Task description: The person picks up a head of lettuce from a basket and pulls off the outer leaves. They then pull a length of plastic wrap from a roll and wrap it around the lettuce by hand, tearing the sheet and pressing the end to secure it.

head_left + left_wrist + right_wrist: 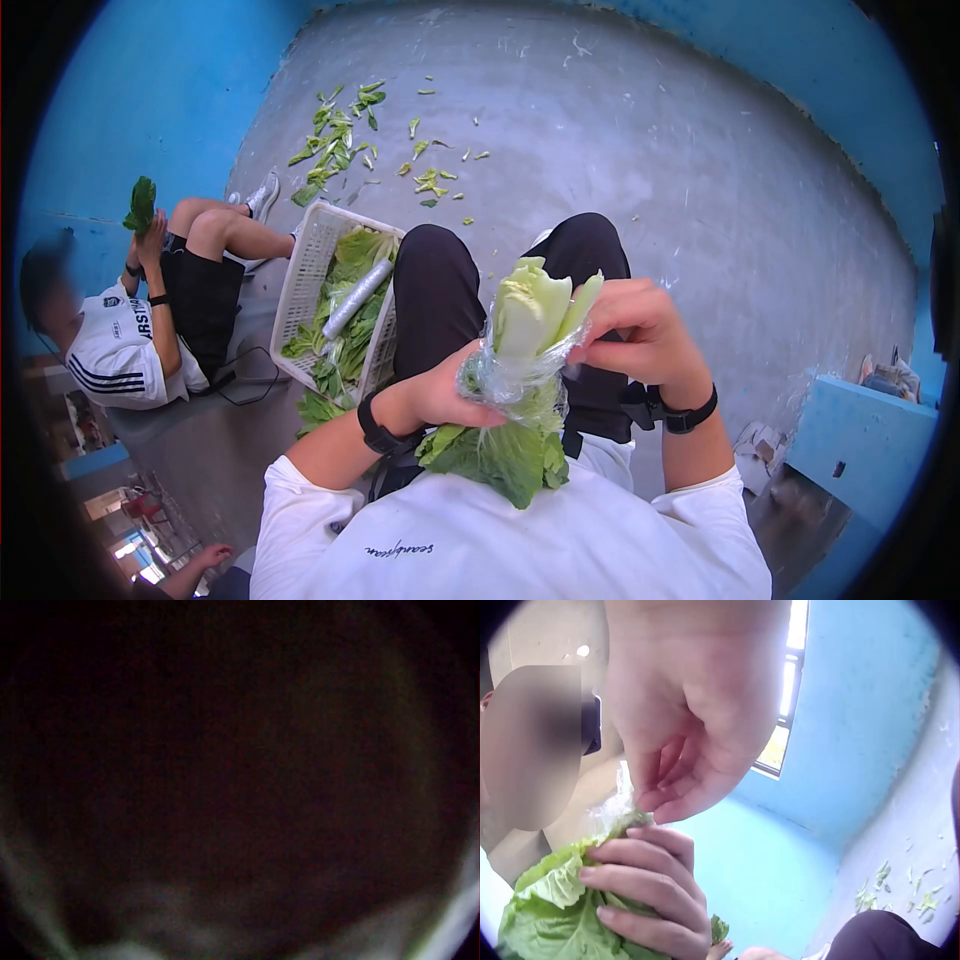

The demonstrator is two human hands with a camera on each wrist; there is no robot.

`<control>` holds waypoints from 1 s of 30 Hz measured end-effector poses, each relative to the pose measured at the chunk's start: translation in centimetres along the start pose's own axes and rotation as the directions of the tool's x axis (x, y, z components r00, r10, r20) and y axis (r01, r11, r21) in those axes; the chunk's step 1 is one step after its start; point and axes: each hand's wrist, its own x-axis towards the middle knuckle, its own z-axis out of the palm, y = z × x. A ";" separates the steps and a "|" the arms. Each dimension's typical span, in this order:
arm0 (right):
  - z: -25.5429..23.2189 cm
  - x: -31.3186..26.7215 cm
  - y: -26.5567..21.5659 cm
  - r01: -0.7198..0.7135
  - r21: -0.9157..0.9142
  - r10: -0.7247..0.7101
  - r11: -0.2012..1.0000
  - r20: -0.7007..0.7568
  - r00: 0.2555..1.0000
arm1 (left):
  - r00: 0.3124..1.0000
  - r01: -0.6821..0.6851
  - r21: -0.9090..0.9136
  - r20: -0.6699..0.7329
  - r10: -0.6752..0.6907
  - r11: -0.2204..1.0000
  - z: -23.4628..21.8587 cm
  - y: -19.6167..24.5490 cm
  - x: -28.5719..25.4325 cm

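A head of Chinese cabbage (535, 310) stands before my chest, pale cut stems up and loose green leaves hanging below. Clear plastic wrap (525, 385) goes round its middle. My left hand (450, 390) grips the wrapped part from the left; in the right wrist view its fingers (649, 885) curl over the leaves. At the right side of the stems, my right hand (640, 325) pinches the wrap's edge between thumb and fingertips. The right wrist view shows a crumpled end of film (619, 802) at those fingertips. The left wrist view is almost black.
A white plastic crate (295, 290) by my left knee holds leafy greens with a roll of plastic wrap (357, 298) on top. Trimmed leaves (335, 140) lie scattered on the concrete floor. Another person (140, 330) sits at left, holding greens (141, 205). A blue box (860, 440) stands at right.
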 end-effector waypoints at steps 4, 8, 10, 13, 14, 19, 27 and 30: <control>0.4 -0.2 -0.2 -0.173 0.157 0.183 0.972 -0.051 0.982 | 1.000 0.001 0.000 0.008 -0.001 1.000 -0.1 0.2 0.3; 1.5 -0.3 1.6 -0.240 0.294 0.272 0.925 -0.071 0.960 | 0.999 0.016 -0.019 0.042 -0.016 1.000 -0.3 -0.2 0.3; 1.6 -0.3 3.4 -0.241 0.352 0.263 0.905 -0.014 0.965 | 0.997 0.008 0.020 0.075 -0.010 1.000 -0.3 -0.4 0.5; 1.4 -0.1 4.8 -0.273 0.434 0.279 0.859 0.051 0.959 | 0.999 0.019 -0.019 0.030 -0.019 1.000 0.1 0.4 0.7; 1.3 -0.1 4.9 -0.290 0.460 0.291 0.840 0.071 0.954 | 1.000 0.007 -0.002 0.023 -0.007 1.000 0.3 0.6 0.7; 0.8 0.6 4.4 -0.255 0.295 0.253 0.921 0.044 0.966 | 0.999 -0.035 0.046 0.035 0.034 0.998 0.6 1.1 0.8; 3.1 0.5 5.2 -0.344 0.323 0.402 0.881 -0.131 0.906 | 0.999 -0.006 0.243 -0.048 0.018 0.970 0.9 1.5 1.7; 1.6 0.5 4.4 -0.453 0.202 0.479 0.868 -0.107 0.871 | 0.991 -0.032 0.230 -0.122 0.062 0.973 1.2 1.3 1.6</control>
